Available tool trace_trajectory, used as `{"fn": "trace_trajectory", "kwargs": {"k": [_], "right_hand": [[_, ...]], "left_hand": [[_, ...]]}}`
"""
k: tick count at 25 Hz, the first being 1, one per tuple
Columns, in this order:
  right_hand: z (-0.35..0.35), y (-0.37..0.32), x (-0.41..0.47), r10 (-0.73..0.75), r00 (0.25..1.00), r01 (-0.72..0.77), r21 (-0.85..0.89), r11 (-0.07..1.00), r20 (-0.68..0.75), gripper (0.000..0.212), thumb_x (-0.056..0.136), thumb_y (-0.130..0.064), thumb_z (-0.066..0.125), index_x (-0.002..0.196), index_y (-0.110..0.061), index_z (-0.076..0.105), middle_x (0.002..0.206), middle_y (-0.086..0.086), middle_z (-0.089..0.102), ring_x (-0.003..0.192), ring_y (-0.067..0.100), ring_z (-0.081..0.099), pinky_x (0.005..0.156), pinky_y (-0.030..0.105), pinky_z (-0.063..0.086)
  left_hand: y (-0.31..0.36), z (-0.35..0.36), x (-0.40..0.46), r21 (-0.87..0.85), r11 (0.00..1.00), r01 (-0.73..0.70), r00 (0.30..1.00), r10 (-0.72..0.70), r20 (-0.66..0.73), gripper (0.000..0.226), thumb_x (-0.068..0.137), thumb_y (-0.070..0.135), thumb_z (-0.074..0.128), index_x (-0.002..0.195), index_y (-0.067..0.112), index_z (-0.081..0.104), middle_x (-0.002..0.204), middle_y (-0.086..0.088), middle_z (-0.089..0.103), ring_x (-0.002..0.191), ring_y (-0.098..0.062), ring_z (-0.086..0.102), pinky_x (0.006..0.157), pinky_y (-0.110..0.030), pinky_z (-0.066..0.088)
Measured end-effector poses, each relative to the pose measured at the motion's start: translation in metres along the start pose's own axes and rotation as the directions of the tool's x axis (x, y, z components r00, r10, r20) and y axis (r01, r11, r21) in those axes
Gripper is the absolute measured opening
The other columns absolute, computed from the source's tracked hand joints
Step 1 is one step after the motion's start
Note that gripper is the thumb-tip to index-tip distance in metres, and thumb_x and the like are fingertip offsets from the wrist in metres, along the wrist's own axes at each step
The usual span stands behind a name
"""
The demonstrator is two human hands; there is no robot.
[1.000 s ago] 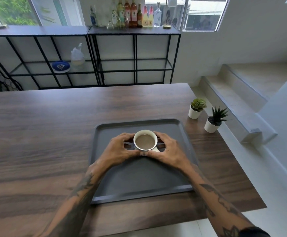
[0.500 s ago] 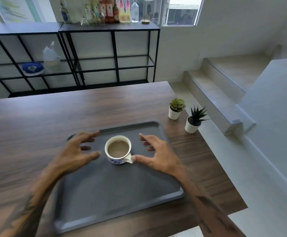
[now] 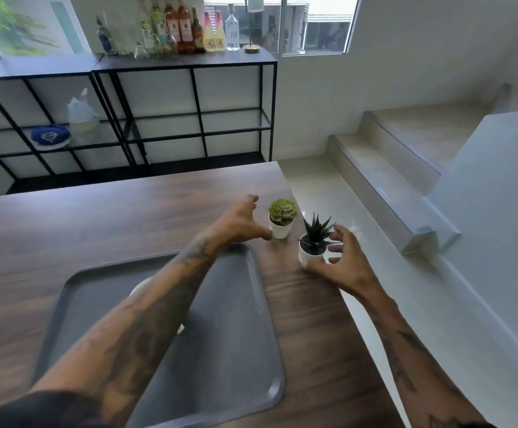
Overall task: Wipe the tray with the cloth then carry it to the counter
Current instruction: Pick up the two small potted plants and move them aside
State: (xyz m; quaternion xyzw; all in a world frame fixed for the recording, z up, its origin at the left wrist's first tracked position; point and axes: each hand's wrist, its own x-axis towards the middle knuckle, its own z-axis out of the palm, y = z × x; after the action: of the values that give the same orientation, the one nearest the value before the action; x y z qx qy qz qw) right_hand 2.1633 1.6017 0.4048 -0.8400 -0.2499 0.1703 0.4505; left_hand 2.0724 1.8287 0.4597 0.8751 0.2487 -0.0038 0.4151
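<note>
While the dark wooden table (image 3: 97,230) fills the lower half of the view, the grey tray (image 3: 229,335) lies flat on it toward its right end, behind and below both hands. The left forearm crosses over the tray and hides most of a white cup (image 3: 138,288) standing on it; only a pale sliver shows. Neither hand touches the tray. The left hand (image 3: 236,223) reaches past the tray's far right corner, fingers spread and loose, thumb tip just beside the white pot of the round succulent (image 3: 282,216); whether it touches is unclear. The right hand (image 3: 341,261) is off the tray's right side, fingers curled wide apart around the white pot of the spiky plant (image 3: 313,245), thumb at its base, holding nothing firmly.
</note>
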Motion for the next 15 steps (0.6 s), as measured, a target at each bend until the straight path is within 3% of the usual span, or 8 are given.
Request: {"fn": "trace_trajectory", "kwargs": {"k": [4, 8, 10, 13, 15], "right_hand": [[0.018, 0.008, 0.004, -0.072, 0.994, 0.074, 0.018, 0.997, -0.082, 0.073, 0.057, -0.042, 0.086, 0.119, -0.027, 0.052, 0.117, -0.002, 0.062, 0.101, 0.014, 0.063, 0.077, 0.022, 0.056], [0.027, 0.011, 0.002, -0.078, 0.984, 0.071, -0.046, 0.996, -0.159, 0.047, 0.063, -0.042, 0.079, 0.104, -0.027, 0.061, 0.097, -0.006, 0.064, 0.096, 0.02, 0.064, 0.083, 0.038, 0.056], [0.029, 0.008, 0.001, -0.11, 0.977, 0.095, -0.085, 0.992, -0.181, 0.043, 0.063, -0.041, 0.079, 0.101, -0.028, 0.063, 0.089, -0.011, 0.059, 0.094, 0.018, 0.062, 0.078, 0.026, 0.052], [0.023, -0.016, 0.012, -0.167, 0.974, 0.156, -0.082, 0.984, -0.152, 0.045, 0.066, -0.039, 0.081, 0.106, -0.025, 0.065, 0.089, -0.014, 0.061, 0.085, 0.009, 0.061, 0.064, 0.003, 0.039], [0.013, -0.047, 0.032, -0.225, 0.962, 0.217, -0.069, 0.974, -0.155, 0.049, 0.069, -0.038, 0.081, 0.111, -0.02, 0.062, 0.093, -0.011, 0.061, 0.079, 0.003, 0.059, 0.061, 0.003, 0.038]], "left_hand": [[-0.013, 0.03, 0.024, -0.154, 0.988, -0.008, 1.0, 0.004, -0.03, 0.1, 0.063, 0.012, 0.089, 0.146, 0.008, 0.034, 0.142, -0.013, 0.05, 0.126, -0.026, 0.051, 0.104, -0.03, 0.043], [-0.017, 0.046, 0.028, -0.262, 0.962, -0.08, 0.994, 0.058, -0.088, 0.068, 0.065, 0.011, 0.087, 0.125, 0.014, 0.056, 0.11, 0.005, 0.066, 0.091, -0.01, 0.062, 0.072, -0.003, 0.048], [-0.017, 0.049, 0.026, -0.257, 0.962, -0.092, 0.989, 0.059, -0.133, 0.059, 0.066, 0.016, 0.086, 0.119, 0.015, 0.06, 0.1, 0.009, 0.067, 0.084, -0.007, 0.063, 0.069, -0.005, 0.05], [-0.01, 0.027, 0.027, -0.234, 0.967, -0.097, 0.98, 0.052, -0.192, 0.061, 0.069, 0.02, 0.085, 0.123, 0.011, 0.059, 0.111, -0.002, 0.068, 0.093, -0.018, 0.065, 0.077, -0.023, 0.055], [-0.002, -0.01, 0.03, -0.24, 0.963, -0.118, 0.962, 0.051, -0.266, 0.061, 0.07, 0.015, 0.083, 0.125, 0.008, 0.057, 0.114, -0.005, 0.066, 0.087, -0.013, 0.062, 0.067, -0.012, 0.05]]}}
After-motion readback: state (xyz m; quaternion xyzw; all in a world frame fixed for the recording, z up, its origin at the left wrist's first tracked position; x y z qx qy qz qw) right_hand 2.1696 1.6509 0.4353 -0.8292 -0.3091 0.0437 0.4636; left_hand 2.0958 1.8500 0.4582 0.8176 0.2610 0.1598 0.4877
